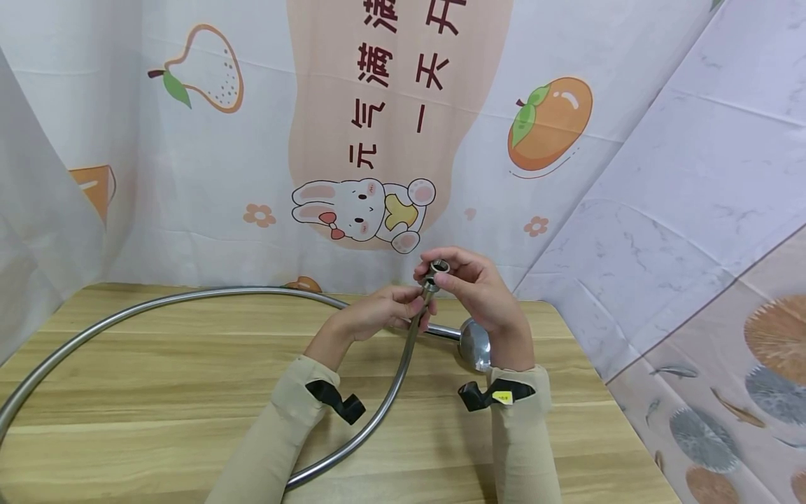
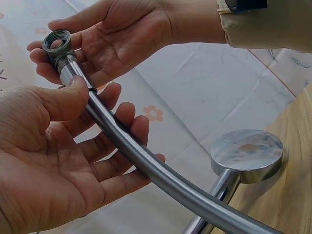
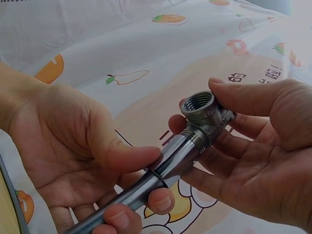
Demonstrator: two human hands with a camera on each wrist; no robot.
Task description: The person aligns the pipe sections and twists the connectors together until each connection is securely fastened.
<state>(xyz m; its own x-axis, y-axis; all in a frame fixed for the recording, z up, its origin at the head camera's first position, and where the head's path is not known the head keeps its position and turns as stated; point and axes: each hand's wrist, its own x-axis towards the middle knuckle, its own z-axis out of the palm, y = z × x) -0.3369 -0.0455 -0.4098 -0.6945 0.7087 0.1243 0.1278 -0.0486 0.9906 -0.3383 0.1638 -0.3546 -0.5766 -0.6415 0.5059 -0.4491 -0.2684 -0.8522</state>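
A flexible metal shower hose [image 1: 399, 378] rises from the table to both hands, close to the hanging cloth. My left hand [image 1: 371, 313] grips it just below its end, thumb on the shiny end sleeve [image 3: 176, 155] and fingers beneath. My right hand [image 1: 481, 290] holds a small metal pipe fitting [image 3: 213, 127] between thumb and fingers. The fitting sits on the threaded end of the hose, a band of thread showing between it and the sleeve. Its round, internally threaded opening faces upward in the right wrist view.
On the wooden table [image 1: 189, 371] lies a chrome shower head [image 2: 247, 152], its handle passing behind the hose and left hand. The rest of the hose loops widely over the left side. Printed cloth [image 1: 208, 175] hangs behind the table, with more cloth along the right side.
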